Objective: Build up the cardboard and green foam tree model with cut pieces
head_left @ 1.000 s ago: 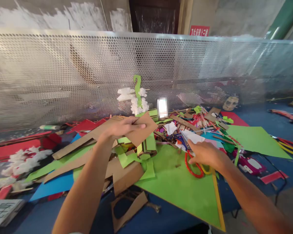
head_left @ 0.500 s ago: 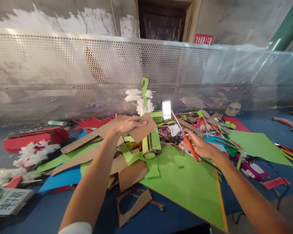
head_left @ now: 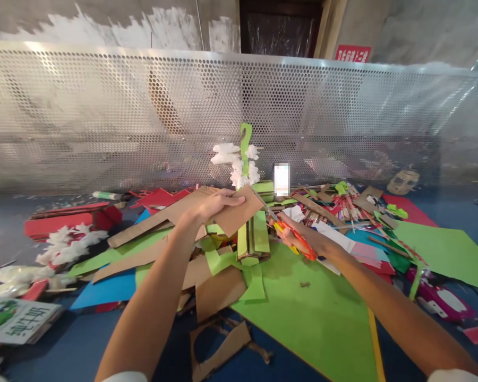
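A brown piece of cardboard (head_left: 241,211) is pinched in my left hand (head_left: 220,204), its fingers closed on the upper left part. My right hand (head_left: 300,233) is wrapped round the handles of orange and yellow scissors (head_left: 305,245). The scissor blades point up and left and meet the cardboard's right edge; whether they have cut into it is too small to tell. Just below the cardboard stands a green, many-sided cardboard piece (head_left: 254,241). Behind it rises a green curved strip (head_left: 245,143) with white fluffy pieces around it.
A large green sheet (head_left: 314,313) lies at the front. Cardboard scraps (head_left: 219,289) spread left of it. A red box (head_left: 69,220), a white carton (head_left: 22,321) and a purple device (head_left: 442,297) lie at the sides. A perforated metal panel (head_left: 207,106) stands behind.
My right hand has brought the scissors left, with the blades now against the cardboard's edge. The scissors have turned from pointing steeply up. My left hand keeps its hold. The view has shifted slightly.
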`<state>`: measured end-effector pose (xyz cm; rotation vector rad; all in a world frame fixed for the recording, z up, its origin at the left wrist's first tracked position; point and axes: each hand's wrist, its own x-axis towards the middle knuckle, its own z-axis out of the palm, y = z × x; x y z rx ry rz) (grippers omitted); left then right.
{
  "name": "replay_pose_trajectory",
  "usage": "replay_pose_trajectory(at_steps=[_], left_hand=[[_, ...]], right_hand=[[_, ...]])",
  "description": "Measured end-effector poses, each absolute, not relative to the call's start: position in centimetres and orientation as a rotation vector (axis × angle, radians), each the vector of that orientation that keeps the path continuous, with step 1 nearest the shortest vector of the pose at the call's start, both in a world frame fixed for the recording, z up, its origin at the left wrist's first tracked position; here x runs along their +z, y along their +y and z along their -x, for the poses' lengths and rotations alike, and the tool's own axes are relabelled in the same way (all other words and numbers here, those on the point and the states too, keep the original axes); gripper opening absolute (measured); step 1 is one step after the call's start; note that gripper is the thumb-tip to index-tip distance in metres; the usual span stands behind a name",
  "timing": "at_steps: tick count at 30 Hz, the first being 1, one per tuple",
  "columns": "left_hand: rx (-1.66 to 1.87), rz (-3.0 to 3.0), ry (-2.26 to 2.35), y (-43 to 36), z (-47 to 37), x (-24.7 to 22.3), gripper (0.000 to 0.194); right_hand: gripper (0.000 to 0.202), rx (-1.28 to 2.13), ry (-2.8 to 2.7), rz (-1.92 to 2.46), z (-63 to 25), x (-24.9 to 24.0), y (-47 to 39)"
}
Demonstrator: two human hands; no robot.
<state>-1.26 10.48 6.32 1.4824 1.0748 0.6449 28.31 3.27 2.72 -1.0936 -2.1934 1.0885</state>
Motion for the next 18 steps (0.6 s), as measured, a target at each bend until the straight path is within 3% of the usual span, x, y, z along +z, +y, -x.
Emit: replay_pose_trajectory(at_steps=[18], left_hand=[[0.581,-1.429,1.113,10.5,0.5,6.2,0.044]], right_hand=[[0.068,1.354,-2.045,0.992,-28.0,1.7,3.8]])
